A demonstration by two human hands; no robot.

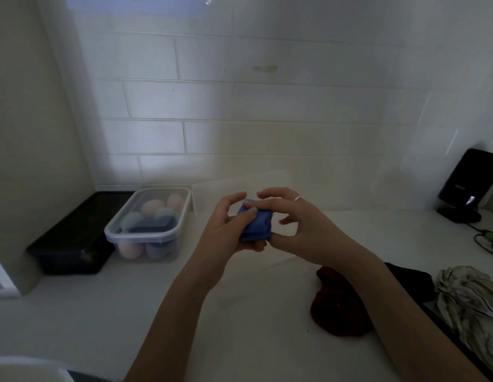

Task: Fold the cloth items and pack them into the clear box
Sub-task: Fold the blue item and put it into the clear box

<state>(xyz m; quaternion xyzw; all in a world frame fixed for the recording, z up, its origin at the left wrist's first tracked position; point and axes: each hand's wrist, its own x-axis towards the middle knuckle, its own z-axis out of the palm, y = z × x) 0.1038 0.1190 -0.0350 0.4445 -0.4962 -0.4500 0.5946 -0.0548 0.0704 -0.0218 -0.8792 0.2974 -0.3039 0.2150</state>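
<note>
From the head camera, both hands meet above the white countertop, holding a small folded blue cloth bundle between them. The left hand grips the bundle from its left side, thumb curled over the top face and fingers wrapped beneath. The right hand pinches the bundle's far top edge with its forefinger, the other fingers loosely curled just beside the cloth's right side; a pale ring sits on one finger. The bundle is a compact block, its long axis running roughly from the near edge away toward the wall, tilted slightly leftward at the far end.

Left of the left hand stands a clear plastic box with a lid, rounded pastel-coloured items inside. Beyond it lies a black rectangular tray. Below the right forearm lies a crumpled dark red cloth, and further right a black cloth and a striped white cloth. Behind the hands a translucent lid leans against the white tiled wall.
</note>
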